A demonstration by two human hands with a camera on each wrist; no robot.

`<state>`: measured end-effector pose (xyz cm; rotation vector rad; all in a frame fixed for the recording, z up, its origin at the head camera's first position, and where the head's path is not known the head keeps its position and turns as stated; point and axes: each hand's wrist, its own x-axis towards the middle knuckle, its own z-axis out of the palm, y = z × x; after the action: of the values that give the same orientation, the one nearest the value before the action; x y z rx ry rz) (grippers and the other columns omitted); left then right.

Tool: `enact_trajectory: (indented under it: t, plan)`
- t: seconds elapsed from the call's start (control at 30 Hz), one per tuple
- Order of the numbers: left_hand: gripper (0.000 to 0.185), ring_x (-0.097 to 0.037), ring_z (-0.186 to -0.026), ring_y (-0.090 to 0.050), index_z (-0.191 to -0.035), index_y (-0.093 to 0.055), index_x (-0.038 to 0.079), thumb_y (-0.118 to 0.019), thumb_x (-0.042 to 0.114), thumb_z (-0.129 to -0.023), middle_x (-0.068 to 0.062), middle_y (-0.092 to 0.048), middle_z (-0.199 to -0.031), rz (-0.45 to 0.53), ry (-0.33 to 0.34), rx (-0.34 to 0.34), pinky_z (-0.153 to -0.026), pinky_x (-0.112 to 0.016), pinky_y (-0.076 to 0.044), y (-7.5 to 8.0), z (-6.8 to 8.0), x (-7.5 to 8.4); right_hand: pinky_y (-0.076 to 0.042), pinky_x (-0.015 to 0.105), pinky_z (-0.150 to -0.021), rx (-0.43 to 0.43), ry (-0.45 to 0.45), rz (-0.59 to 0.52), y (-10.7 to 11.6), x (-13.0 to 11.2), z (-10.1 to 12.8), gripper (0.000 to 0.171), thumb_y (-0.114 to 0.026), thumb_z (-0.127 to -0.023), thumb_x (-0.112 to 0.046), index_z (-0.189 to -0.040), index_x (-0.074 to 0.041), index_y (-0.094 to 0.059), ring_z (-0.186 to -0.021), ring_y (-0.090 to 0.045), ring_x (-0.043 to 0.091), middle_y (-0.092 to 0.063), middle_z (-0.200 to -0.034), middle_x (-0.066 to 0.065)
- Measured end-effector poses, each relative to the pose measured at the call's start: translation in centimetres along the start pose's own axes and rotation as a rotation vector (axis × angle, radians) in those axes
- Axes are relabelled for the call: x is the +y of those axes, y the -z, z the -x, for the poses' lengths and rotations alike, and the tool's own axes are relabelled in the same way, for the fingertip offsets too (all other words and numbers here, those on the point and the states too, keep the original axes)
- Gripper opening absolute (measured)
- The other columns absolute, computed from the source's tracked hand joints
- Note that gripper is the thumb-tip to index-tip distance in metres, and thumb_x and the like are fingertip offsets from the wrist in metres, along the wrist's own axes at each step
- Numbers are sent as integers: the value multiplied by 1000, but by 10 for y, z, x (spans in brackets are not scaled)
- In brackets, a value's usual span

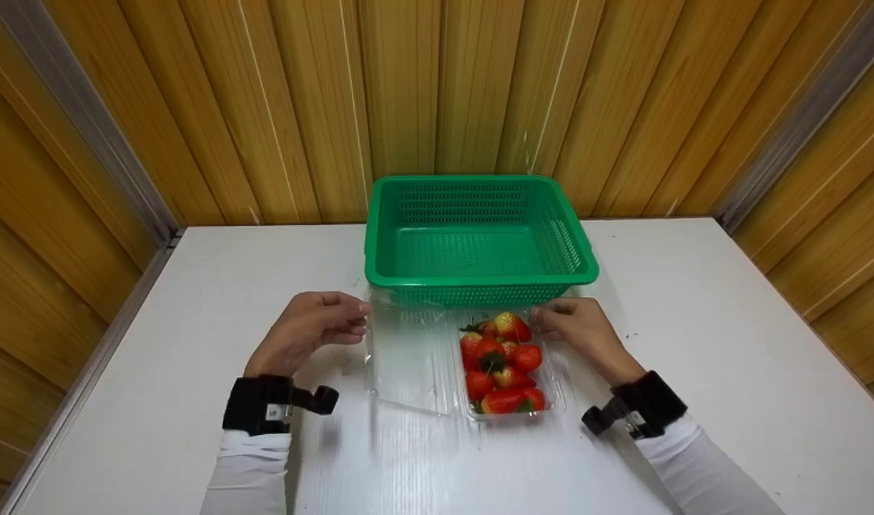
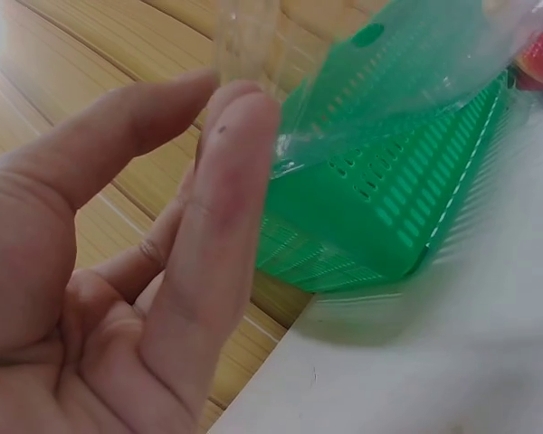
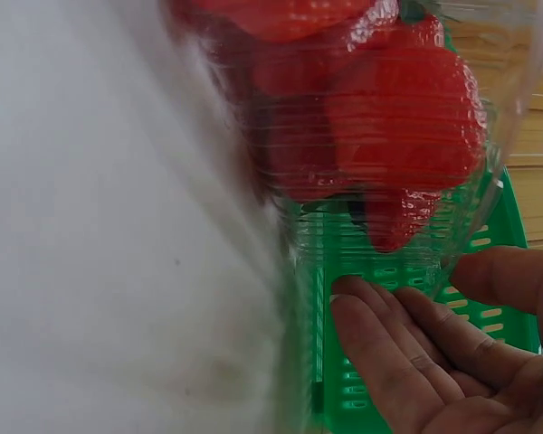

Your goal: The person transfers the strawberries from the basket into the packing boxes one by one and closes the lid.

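The clear plastic clamshell (image 1: 465, 365) lies open on the white surface (image 1: 694, 343), just in front of the green basket (image 1: 476, 239) and touching or nearly touching its front wall. Its right half holds a heap of red strawberries (image 1: 503, 365); its left half is the lid (image 1: 408, 357), folded out flat beside the tray.

The left hand (image 1: 310, 332) is at the lid's far left corner. In the left wrist view the thumb and forefinger (image 2: 226, 208) are closed together on the thin clear edge, so this hand pinches the lid. The right hand (image 1: 580, 329) sits against the tray's far right corner, next to the fruit. In the right wrist view its fingers (image 3: 389, 344) are loosely curved beside the clear wall, with the thumb above them; whether they actually grip the rim or only rest near it cannot be told.

Judging from this, the step in hand is the opening and steadying of the box, with the lid already spread out. The basket stands empty, well within reach of both hands. The next move seems to call for a firm hold on the flimsy tray, since the thin plastic will flex and the piled berries could roll out over the low rim if it is tilted unevenly.
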<state>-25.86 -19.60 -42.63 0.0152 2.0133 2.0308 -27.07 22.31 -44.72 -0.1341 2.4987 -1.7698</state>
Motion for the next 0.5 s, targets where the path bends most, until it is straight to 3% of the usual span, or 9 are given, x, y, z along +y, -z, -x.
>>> enact_trajectory:
  t: [0.5]
  plan:
    - [27, -25, -86, -74, -113, -74, -7, -79, 14, -97, -23, -73, -105, -46, -52, -74, -85, -37, -65, -1, 8, 9, -64, 29, -82, -14, -1, 7, 0, -2, 3, 27, -70, -102, -12, -113, 12, -74, -91, -74, 20, -76, -104, 17]
